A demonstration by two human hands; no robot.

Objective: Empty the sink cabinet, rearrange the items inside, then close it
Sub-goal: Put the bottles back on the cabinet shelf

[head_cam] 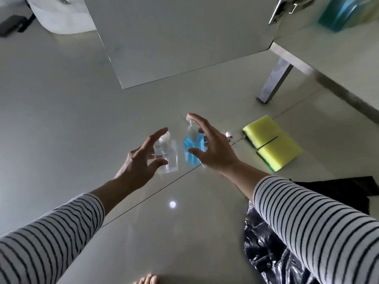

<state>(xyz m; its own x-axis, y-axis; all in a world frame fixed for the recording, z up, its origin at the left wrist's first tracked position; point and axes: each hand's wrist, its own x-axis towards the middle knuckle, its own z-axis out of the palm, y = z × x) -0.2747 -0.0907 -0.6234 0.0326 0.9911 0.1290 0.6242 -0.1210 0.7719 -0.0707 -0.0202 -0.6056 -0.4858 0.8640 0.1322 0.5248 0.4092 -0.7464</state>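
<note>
Left hand [137, 160]: fingers spread and slightly curled, thumb low and forefinger raised, cupped around the near side of a clear bottle [167, 155] with a white cap; whether the fingertips touch it cannot be told. The forearm reaches forward from a striped sleeve [51, 232] pushed up toward the elbow.

Right hand [211, 146]: likewise open, forefinger extended over the pump top of a blue-liquid bottle [192, 148], thumb lying against the front of its lower body, the palm just beside the bottle; no closed grasp is visible. The right forearm enters from the lower right in the same striped fabric.

The two bottles stand upright, just beside each other, on the pale tiled floor [61, 99]. To their right lie two yellow sponges [272, 142] with green backing, side by side and touching. Near the right forearm lies crumpled dark plastic [266, 253], with a black sheet [338, 189] beyond it. Behind the bottles, the cabinet door [174, 37] stands open; a metal leg [272, 83] supports the cabinet body at right.
</note>
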